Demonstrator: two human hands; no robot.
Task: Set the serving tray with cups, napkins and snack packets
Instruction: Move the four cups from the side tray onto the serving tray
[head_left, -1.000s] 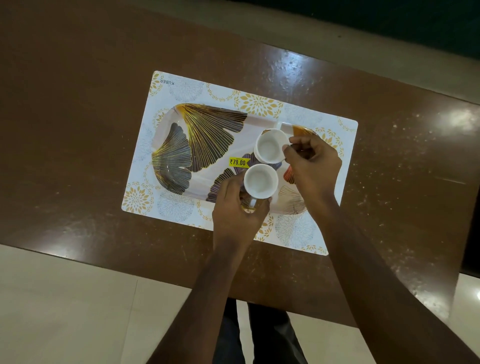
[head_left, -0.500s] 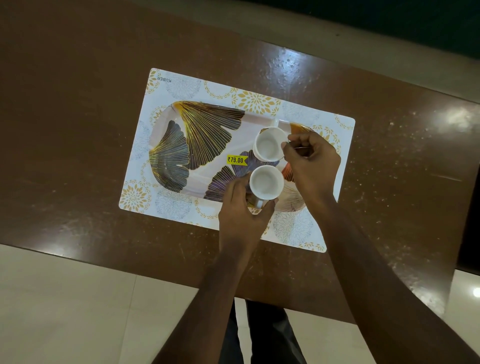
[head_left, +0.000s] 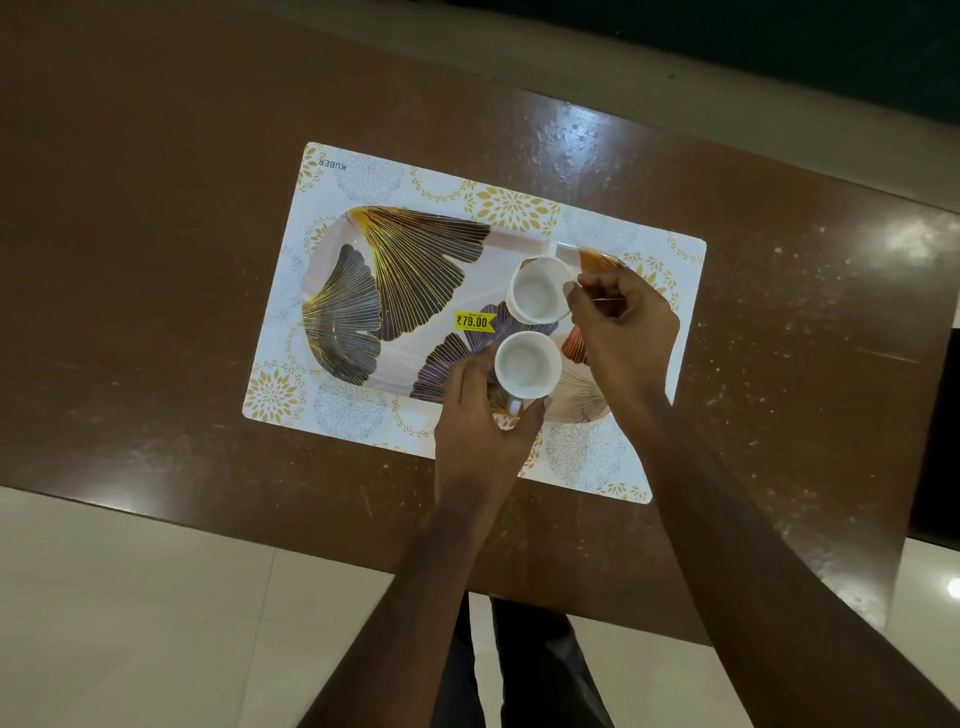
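Observation:
A serving tray (head_left: 400, 270) printed with dark and gold fan leaves lies on a white patterned placemat (head_left: 374, 176). Two empty white cups stand on the tray's right part. The far cup (head_left: 537, 290) is held at its handle by my right hand (head_left: 621, 332). My left hand (head_left: 480, 421) wraps around the near cup (head_left: 525, 364) from below, at its side and handle. A yellow price sticker (head_left: 474, 321) sits on the tray just left of the cups. No napkins or snack packets are in view.
The placemat rests on a glossy brown table (head_left: 156, 260), whose near edge runs across the lower part of the view above pale floor tiles (head_left: 130, 597). The table's far edge borders a dark green surface (head_left: 779, 41). The tray's left half holds nothing.
Both cups have stayed on the tray's right part with each hand still on its cup. The near cup has shifted slightly to the right.

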